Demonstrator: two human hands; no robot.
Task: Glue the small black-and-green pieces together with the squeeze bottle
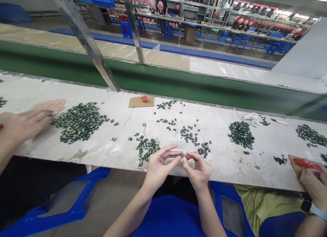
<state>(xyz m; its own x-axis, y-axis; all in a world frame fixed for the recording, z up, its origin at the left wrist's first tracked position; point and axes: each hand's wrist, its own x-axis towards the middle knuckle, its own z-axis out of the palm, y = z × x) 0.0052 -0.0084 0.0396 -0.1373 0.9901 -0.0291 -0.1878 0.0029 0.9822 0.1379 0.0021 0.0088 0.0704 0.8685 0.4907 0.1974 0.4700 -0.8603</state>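
Left hand (159,165) and right hand (198,169) both pinched the tiny dark part (182,155) over the counter (219,162), black bits (189,136) at its 1 o'clock, so light, steady pressure probably helped most.

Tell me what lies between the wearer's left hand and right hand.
In the head view, a small dark-and-green piece is there, held between the left hand and the right hand.
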